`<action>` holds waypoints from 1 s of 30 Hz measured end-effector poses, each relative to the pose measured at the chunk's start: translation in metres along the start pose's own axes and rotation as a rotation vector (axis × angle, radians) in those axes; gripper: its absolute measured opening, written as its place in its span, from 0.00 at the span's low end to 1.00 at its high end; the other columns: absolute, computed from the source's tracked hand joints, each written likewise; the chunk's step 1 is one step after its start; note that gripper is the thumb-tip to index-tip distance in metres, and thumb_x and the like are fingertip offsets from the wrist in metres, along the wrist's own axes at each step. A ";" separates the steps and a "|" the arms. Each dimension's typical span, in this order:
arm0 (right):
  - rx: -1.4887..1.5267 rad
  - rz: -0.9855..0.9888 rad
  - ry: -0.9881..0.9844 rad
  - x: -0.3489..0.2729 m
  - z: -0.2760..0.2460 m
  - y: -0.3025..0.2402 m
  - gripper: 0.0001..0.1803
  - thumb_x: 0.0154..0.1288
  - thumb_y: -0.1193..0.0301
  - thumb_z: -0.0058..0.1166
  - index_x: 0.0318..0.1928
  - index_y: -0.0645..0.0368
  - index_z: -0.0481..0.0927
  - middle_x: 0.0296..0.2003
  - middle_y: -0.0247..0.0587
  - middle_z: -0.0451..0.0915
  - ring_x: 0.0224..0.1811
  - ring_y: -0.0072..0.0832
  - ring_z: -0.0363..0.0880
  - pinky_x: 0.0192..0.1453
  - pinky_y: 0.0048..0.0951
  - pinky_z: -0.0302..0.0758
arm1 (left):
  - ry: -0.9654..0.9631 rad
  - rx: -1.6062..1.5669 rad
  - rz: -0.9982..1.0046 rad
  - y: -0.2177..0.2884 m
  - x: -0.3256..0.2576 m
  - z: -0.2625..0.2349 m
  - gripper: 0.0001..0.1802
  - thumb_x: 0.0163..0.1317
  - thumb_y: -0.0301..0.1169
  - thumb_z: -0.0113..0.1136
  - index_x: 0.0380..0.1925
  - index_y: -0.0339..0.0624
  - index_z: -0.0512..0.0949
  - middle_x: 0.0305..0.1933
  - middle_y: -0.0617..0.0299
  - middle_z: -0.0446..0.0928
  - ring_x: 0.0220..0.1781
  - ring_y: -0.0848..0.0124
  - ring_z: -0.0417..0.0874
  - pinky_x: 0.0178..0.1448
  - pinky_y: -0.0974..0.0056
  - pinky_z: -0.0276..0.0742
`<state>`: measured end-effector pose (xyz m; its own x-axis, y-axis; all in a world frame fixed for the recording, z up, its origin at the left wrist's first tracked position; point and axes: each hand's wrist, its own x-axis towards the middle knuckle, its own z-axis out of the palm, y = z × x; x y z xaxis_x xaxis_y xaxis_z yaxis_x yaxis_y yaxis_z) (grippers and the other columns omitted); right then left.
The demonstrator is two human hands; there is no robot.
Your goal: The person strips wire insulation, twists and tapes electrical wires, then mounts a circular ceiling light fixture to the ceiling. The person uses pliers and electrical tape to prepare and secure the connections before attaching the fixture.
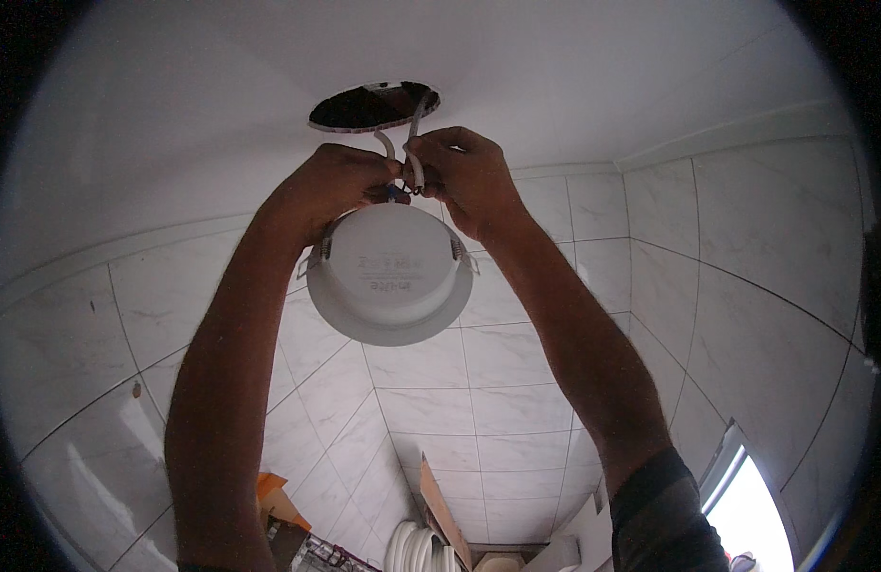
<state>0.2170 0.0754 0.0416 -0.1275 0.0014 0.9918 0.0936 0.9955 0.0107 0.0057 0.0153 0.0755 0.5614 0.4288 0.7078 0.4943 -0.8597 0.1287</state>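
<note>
Both my arms are raised toward a round hole [374,107] cut in the white ceiling. A grey-white cable [415,157] comes down out of it, with thin wires at its lower end. My right hand [467,179] pinches this cable. My left hand [340,186] is closed at the wires just above a round white downlight [388,276], beside a small blue piece [399,192]. The downlight hangs below my hands, its back showing, with a spring clip on either side. Exactly how the wires lie between my fingers is hidden.
Marbled white tiles [517,357] cover the walls below the ceiling. Far below stand a leaning brown board [442,510], stacked white curved items [417,548] and an orange item [280,500]. A bright window [750,505] is at the lower right.
</note>
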 end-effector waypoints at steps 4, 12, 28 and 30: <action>0.007 0.040 0.050 -0.011 0.003 -0.008 0.17 0.69 0.72 0.59 0.51 0.72 0.77 0.38 0.49 0.83 0.36 0.30 0.85 0.40 0.27 0.83 | 0.088 0.003 -0.091 0.005 0.004 -0.002 0.16 0.68 0.37 0.60 0.48 0.39 0.85 0.39 0.52 0.87 0.38 0.66 0.88 0.49 0.59 0.83; 0.204 0.466 0.195 -0.031 0.033 -0.074 0.16 0.68 0.75 0.58 0.55 0.68 0.78 0.44 0.47 0.86 0.47 0.30 0.86 0.46 0.30 0.83 | 0.246 0.141 -0.089 0.026 0.000 -0.011 0.18 0.66 0.38 0.63 0.47 0.37 0.86 0.41 0.49 0.87 0.39 0.64 0.87 0.50 0.56 0.82; 0.395 0.264 0.102 -0.027 0.033 -0.068 0.35 0.66 0.81 0.54 0.73 0.68 0.60 0.69 0.55 0.67 0.68 0.43 0.70 0.73 0.44 0.67 | 0.299 -0.043 0.067 0.033 -0.007 -0.008 0.29 0.64 0.43 0.61 0.62 0.39 0.77 0.51 0.48 0.81 0.50 0.61 0.82 0.53 0.55 0.79; 0.414 0.231 0.127 -0.025 0.033 -0.063 0.35 0.65 0.82 0.53 0.73 0.65 0.61 0.69 0.52 0.68 0.66 0.41 0.72 0.70 0.42 0.70 | 0.271 -0.288 -0.006 0.035 -0.010 -0.005 0.32 0.62 0.46 0.62 0.64 0.41 0.75 0.53 0.49 0.80 0.56 0.61 0.80 0.55 0.55 0.78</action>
<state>0.1814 0.0158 0.0114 -0.0259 0.2410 0.9702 -0.2985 0.9244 -0.2376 0.0137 -0.0206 0.0767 0.3445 0.3786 0.8591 0.2695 -0.9164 0.2958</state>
